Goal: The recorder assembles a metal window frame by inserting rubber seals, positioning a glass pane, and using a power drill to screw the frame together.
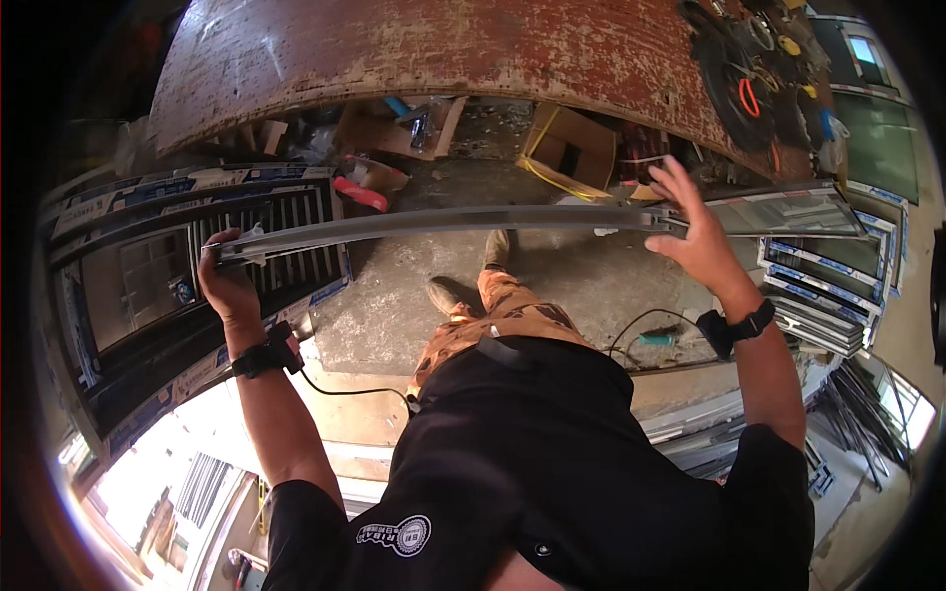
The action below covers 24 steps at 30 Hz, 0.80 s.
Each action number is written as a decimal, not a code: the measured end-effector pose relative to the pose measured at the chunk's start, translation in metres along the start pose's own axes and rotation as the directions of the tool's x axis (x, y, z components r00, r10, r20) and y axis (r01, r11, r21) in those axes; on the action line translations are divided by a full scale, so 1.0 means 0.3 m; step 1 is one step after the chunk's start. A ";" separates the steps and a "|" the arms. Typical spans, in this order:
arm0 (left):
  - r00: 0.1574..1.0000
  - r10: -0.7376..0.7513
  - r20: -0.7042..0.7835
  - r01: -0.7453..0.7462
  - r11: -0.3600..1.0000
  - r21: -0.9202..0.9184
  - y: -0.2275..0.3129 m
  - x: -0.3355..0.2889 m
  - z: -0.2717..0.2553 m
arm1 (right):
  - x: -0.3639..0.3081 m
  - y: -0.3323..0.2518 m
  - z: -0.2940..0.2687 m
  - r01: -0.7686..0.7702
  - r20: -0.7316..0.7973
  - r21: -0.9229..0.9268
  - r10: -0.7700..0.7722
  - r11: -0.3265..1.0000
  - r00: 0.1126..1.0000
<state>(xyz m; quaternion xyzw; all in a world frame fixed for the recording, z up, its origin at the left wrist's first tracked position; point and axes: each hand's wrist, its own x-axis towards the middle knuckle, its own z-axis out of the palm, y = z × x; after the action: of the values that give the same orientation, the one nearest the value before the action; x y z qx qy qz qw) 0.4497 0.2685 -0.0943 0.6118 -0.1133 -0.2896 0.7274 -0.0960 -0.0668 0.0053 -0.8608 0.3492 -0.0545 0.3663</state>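
Observation:
A long grey metal profile (463, 221) stretches level across the space in front of me, above the floor. My left hand (229, 284) is closed around its left end, fingers curled up over the edge. At the other end, my right hand (702, 244) has its fingers raised and spread, with the thumb apart. Its palm is next to the profile's tip; whether it touches cannot be made out. Each wrist wears a black strap with a small device, the left (268, 357) and the right (734, 329).
A worn reddish-brown table (424, 49) spans the far side. Cardboard boxes (570, 148) and a red object (361, 194) lie beneath its edge. Dark window frames (128, 286) lean at left; more wrapped frames (823, 281) are stacked at right. A teal tool (656, 340) is on the floor.

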 end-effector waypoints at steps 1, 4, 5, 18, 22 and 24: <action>1.000 -0.009 -0.022 0.008 1.000 -0.022 0.000 -0.007 0.022 | -0.025 0.055 0.012 -0.076 -0.008 0.236 0.081 0.969 0.997; 1.000 0.000 -0.014 -0.001 0.999 -0.035 -0.001 0.001 0.036 | -0.040 0.149 0.114 -0.084 -0.081 0.470 0.138 0.879 0.987; 1.000 -0.020 -0.024 0.017 0.993 -0.115 0.000 0.002 0.036 | -0.031 0.158 0.141 -0.078 -0.052 0.375 0.105 0.924 0.993; 0.990 -0.085 -0.110 0.065 0.982 -0.175 0.093 0.208 0.314 | 0.083 0.244 0.042 -0.045 -0.218 0.395 0.141 0.918 0.966; 0.990 -0.108 -0.091 0.090 0.980 -0.178 0.073 0.282 0.357 | 0.146 0.285 -0.020 -0.068 -0.201 0.361 0.149 0.930 0.968; 0.985 -0.130 -0.112 0.111 0.981 -0.161 0.037 0.338 0.311 | 0.177 0.326 -0.004 -0.074 -0.220 0.396 0.173 0.915 0.960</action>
<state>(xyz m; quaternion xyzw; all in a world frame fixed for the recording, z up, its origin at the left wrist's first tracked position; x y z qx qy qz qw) 0.4862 0.1359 -0.0818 0.5760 -0.0088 -0.3033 0.7591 -0.1115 -0.1493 -0.0679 -0.7345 0.4291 -0.2068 0.4834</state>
